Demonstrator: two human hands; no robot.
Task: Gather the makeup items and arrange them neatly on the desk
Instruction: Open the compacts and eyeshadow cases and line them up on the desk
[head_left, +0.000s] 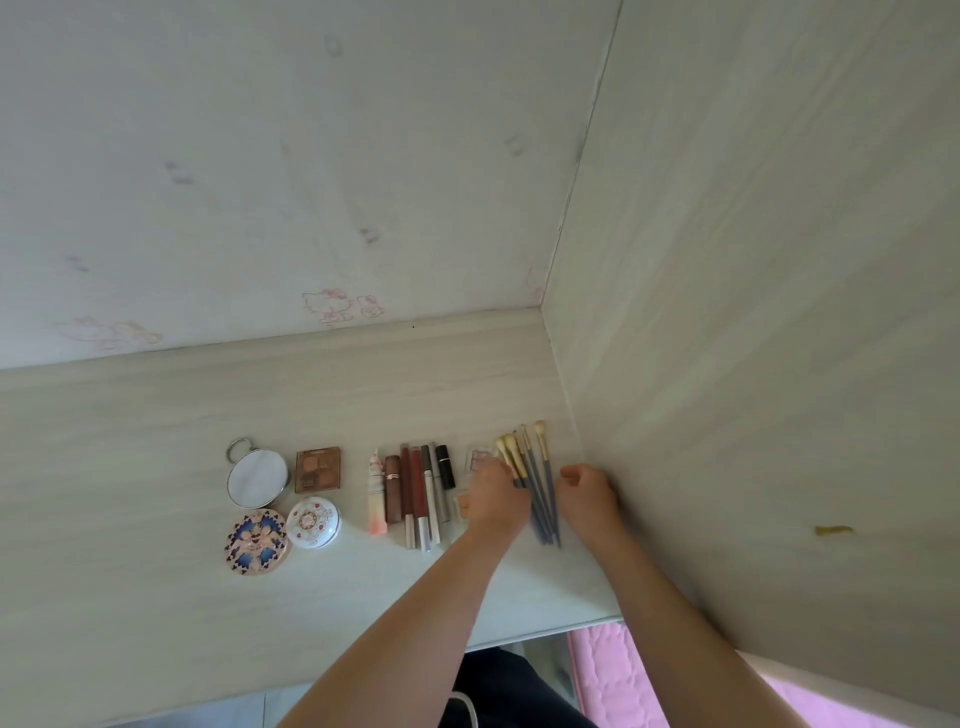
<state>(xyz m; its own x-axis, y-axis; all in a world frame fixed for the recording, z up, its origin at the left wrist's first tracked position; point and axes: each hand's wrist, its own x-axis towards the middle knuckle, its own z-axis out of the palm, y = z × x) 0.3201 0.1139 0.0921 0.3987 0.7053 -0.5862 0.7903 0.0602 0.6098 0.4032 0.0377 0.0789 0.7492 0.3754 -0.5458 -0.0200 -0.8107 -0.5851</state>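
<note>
Desk (156, 447) inspected from above. Makeup brushes (537, 488) lie at about 3 o'clock in the row, bristles toward 12 o'clock and handles toward me, fanned a little and not yet parallel. My left hand (496, 499) sits at their 9 o'clock side, fingers bent down onto the handles; whether it actually grips one I cannot tell. My right hand (587, 493) is at their 3 o'clock side, just beside the side panel (753, 364), fingers loosely curled and holding nothing. I judge both hands flank the bundle to squeeze it straight. At 9 o'clock of the brushes, a small blush case (480, 457) is partly under my left hand, then the lipsticks and pencils (415, 493) laid side by side, then the eyeshadow palette (318, 469), round mirror (258, 478) and two round compacts (285, 530) grouped by shape
</note>
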